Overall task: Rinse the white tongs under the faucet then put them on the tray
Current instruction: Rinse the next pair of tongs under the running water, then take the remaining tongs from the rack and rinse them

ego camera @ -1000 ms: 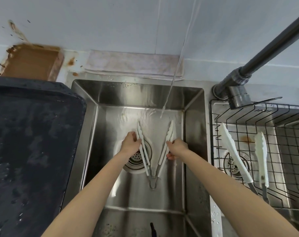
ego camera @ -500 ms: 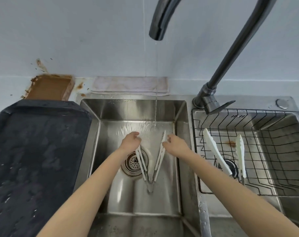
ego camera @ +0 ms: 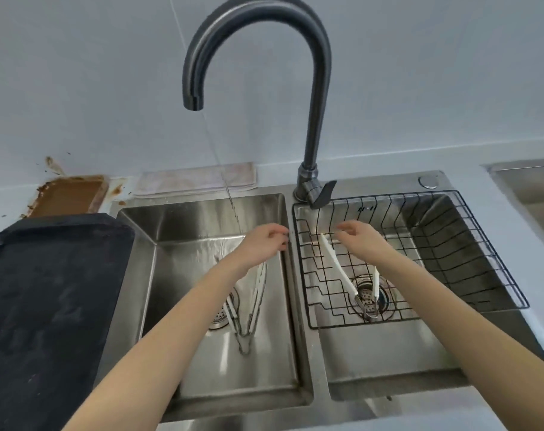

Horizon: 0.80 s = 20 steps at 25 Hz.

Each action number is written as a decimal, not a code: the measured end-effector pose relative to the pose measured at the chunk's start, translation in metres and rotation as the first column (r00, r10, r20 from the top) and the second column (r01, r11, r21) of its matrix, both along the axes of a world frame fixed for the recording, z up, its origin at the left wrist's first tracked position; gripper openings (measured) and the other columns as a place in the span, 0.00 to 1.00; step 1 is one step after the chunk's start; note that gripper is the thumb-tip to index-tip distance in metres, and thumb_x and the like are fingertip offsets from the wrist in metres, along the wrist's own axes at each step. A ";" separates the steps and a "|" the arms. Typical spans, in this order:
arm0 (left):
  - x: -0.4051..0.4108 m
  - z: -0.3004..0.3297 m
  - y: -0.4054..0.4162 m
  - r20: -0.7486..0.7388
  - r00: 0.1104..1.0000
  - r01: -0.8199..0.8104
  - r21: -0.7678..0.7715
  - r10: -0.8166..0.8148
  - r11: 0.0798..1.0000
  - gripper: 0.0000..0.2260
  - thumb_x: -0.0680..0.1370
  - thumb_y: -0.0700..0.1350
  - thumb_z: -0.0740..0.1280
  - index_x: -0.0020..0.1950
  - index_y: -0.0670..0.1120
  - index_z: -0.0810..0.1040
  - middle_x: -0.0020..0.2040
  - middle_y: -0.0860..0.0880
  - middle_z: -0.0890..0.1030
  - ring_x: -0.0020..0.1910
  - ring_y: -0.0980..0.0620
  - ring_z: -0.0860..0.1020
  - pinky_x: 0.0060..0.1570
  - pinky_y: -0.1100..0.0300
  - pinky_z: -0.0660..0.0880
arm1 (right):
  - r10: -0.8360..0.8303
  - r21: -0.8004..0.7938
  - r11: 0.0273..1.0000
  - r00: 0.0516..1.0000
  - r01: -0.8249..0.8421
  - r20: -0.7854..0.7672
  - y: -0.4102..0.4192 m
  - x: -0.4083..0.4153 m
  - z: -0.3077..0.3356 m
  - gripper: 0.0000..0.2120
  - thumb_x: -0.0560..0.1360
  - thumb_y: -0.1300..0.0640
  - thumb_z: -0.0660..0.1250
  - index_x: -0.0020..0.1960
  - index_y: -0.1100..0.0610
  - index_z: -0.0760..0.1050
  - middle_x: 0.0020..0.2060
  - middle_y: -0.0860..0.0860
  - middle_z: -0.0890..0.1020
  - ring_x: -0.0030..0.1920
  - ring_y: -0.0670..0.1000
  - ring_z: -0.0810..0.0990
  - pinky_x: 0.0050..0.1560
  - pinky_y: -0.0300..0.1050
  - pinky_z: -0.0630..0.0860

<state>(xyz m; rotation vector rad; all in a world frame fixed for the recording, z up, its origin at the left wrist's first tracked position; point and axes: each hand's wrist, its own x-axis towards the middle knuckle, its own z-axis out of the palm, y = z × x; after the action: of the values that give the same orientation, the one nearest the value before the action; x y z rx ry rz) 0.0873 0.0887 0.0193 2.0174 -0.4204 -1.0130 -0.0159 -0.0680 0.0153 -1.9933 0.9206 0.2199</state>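
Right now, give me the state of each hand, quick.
Left hand: loosely curled, holding nothing; the tongs lie in the sink below it.
Right hand: open, fingers relaxed, empty above the wire basket.

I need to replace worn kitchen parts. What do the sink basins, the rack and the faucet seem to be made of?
Sink basins: brushed stainless steel, judging by streaky grey reflections.
Rack: thin wire, apparently black-coated, matte.
Faucet: metal, likely with a dark gunmetal satin finish, showing soft highlights.

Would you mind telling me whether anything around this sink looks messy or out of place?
Yes: a brown-stained rectangular tray sits at the back left corner, with brown splatter on the white wall above it and on the counter beside it. It looks like spilled sauce.
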 end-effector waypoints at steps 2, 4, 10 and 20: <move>-0.017 0.000 -0.016 -0.062 0.998 0.008 -0.023 -0.009 1.000 0.16 0.80 0.39 0.54 0.66 0.41 0.70 0.56 0.46 0.77 0.55 0.50 0.77 0.50 0.65 0.74 | -0.040 -0.023 0.999 0.998 0.039 -0.039 -0.015 -0.016 -0.008 0.21 0.79 0.55 0.56 0.71 0.58 0.65 0.67 0.58 0.73 0.65 0.57 0.72 0.64 0.49 0.69; -0.032 -0.005 -0.030 -0.121 0.993 0.006 -0.020 -0.009 1.000 0.16 0.80 0.38 0.54 0.67 0.40 0.69 0.58 0.44 0.78 0.57 0.47 0.77 0.55 0.60 0.74 | -0.049 -0.037 0.998 0.994 0.046 -0.095 -0.024 -0.028 -0.019 0.23 0.79 0.55 0.56 0.72 0.60 0.62 0.68 0.59 0.71 0.67 0.58 0.71 0.65 0.50 0.68; -0.071 -0.028 -0.060 -0.276 0.961 0.062 0.104 -0.031 0.993 0.20 0.79 0.42 0.56 0.71 0.40 0.62 0.47 0.49 0.71 0.51 0.51 0.71 0.54 0.60 0.72 | -0.147 0.043 0.986 0.964 0.160 -0.224 -0.039 -0.049 -0.055 0.19 0.77 0.56 0.56 0.65 0.63 0.63 0.54 0.60 0.72 0.60 0.60 0.71 0.49 0.46 0.66; -0.091 -0.035 -0.073 -0.432 0.884 -0.177 0.048 0.180 0.983 0.20 0.79 0.38 0.56 0.71 0.38 0.61 0.41 0.51 0.72 0.48 0.49 0.76 0.57 0.58 0.74 | -0.302 0.183 0.930 0.947 0.318 -0.109 -0.035 -0.056 -0.066 0.15 0.78 0.64 0.56 0.63 0.66 0.66 0.36 0.54 0.76 0.44 0.56 0.80 0.39 0.46 0.78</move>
<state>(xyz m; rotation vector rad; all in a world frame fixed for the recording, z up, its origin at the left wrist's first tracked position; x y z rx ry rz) -0.0036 0.0154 -0.0160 1.7275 0.0111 -1.3041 -0.0721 -0.1030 -0.0503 -1.6395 1.2023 0.2035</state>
